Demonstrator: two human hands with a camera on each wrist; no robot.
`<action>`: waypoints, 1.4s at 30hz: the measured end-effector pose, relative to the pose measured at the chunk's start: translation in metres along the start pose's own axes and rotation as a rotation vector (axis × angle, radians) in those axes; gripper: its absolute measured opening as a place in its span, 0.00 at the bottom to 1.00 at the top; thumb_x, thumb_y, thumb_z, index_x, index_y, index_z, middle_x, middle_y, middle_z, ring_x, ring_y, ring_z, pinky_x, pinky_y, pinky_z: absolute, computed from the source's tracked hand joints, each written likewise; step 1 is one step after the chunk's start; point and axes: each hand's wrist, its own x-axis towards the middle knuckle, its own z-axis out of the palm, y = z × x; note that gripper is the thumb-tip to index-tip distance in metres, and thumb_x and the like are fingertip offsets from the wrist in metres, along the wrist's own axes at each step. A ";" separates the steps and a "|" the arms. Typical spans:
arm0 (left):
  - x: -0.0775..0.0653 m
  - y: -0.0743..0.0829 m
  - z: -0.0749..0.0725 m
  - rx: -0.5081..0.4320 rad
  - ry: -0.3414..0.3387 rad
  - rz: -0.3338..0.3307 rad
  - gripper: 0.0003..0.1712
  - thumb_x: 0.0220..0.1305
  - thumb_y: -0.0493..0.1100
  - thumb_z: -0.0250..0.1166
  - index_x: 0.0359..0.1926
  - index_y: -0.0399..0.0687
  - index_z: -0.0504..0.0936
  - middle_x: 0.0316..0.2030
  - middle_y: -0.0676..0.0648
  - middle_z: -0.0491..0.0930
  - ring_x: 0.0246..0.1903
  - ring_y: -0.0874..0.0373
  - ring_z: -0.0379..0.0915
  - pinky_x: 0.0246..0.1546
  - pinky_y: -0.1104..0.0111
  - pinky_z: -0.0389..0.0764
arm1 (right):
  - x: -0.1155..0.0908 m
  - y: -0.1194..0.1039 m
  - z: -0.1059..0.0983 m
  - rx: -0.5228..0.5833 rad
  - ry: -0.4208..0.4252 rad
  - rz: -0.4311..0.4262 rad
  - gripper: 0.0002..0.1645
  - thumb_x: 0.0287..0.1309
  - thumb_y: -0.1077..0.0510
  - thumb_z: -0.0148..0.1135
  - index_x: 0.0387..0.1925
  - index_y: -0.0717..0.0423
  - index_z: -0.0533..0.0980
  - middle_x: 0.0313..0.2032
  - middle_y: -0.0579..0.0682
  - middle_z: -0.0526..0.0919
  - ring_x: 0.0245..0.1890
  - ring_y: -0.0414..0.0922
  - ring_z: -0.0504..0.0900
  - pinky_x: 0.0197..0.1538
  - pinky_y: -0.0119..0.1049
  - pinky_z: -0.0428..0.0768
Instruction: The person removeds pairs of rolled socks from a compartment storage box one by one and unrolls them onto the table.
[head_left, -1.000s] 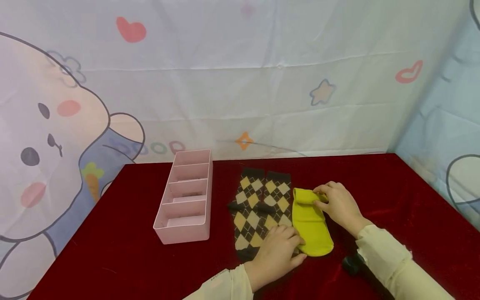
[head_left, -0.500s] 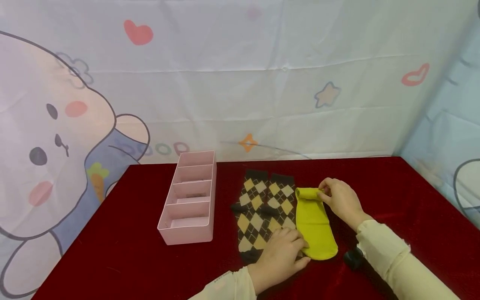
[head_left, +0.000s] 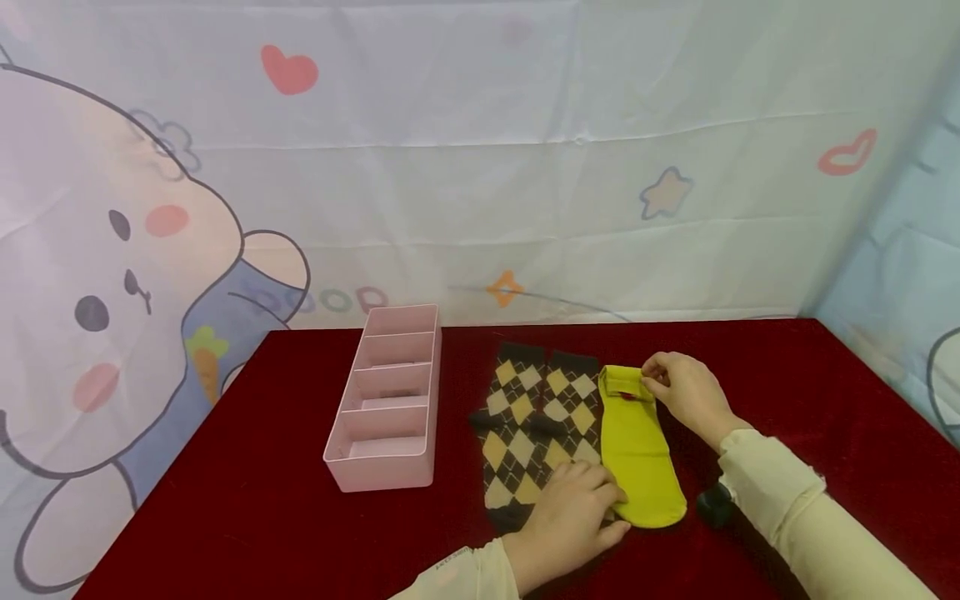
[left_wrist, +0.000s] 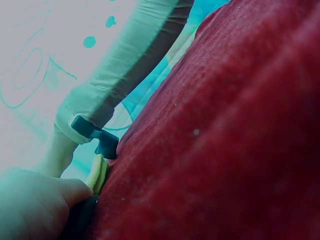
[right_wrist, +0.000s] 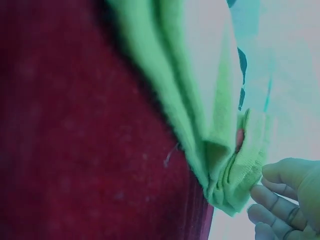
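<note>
A yellow sock [head_left: 638, 467] lies lengthwise on the red cloth, its far end folded over loosely with a small red spot at the fold. The thumb and fingers of my right hand [head_left: 687, 395] are at the right corner of that fold, pinching its edge. In the right wrist view the sock's folded end [right_wrist: 242, 175] meets the fingertips. My left hand [head_left: 572, 521] rests across the near end of the argyle socks [head_left: 517, 450], fingertips touching the yellow sock's left edge near the toe. Its thumb shows beside the sock's edge [left_wrist: 97, 175] in the left wrist view.
Left of the socks stands a pink divided box [head_left: 386, 475] with several compartments. A small dark object [head_left: 715, 505] is by the right sleeve. The red cloth [head_left: 247, 500] covers the table, and a printed curtain [head_left: 465, 167] hangs behind it.
The tight roll at the yellow sock's far end has loosened into a flatter fold, and the red spot now shows. My left hand stays in place while the whole view shifts slightly.
</note>
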 end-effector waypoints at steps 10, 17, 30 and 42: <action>-0.001 0.000 -0.001 0.008 0.004 -0.005 0.11 0.59 0.57 0.66 0.39 0.60 0.84 0.39 0.61 0.78 0.41 0.67 0.70 0.43 0.76 0.66 | 0.007 0.003 0.004 0.033 -0.059 0.009 0.10 0.58 0.59 0.64 0.40 0.61 0.80 0.33 0.56 0.80 0.28 0.46 0.73 0.29 0.33 0.72; -0.001 0.000 -0.002 -0.015 -0.013 -0.024 0.11 0.59 0.57 0.65 0.39 0.61 0.84 0.39 0.62 0.78 0.42 0.67 0.70 0.43 0.76 0.66 | 0.013 0.010 0.007 0.007 -0.108 -0.031 0.13 0.55 0.60 0.66 0.41 0.65 0.81 0.37 0.59 0.82 0.29 0.46 0.73 0.32 0.35 0.73; 0.001 -0.001 -0.001 -0.037 -0.019 -0.050 0.11 0.59 0.58 0.66 0.39 0.62 0.84 0.39 0.63 0.78 0.41 0.68 0.70 0.41 0.77 0.65 | 0.020 0.009 0.007 -0.064 -0.144 -0.017 0.13 0.56 0.62 0.66 0.43 0.64 0.81 0.39 0.60 0.82 0.28 0.46 0.72 0.32 0.36 0.75; 0.000 -0.001 -0.001 -0.026 -0.013 -0.042 0.11 0.58 0.58 0.66 0.39 0.63 0.84 0.39 0.63 0.78 0.41 0.69 0.69 0.40 0.78 0.64 | 0.025 0.008 0.000 -0.080 -0.113 0.004 0.14 0.60 0.58 0.62 0.43 0.64 0.80 0.36 0.60 0.83 0.26 0.44 0.76 0.29 0.36 0.76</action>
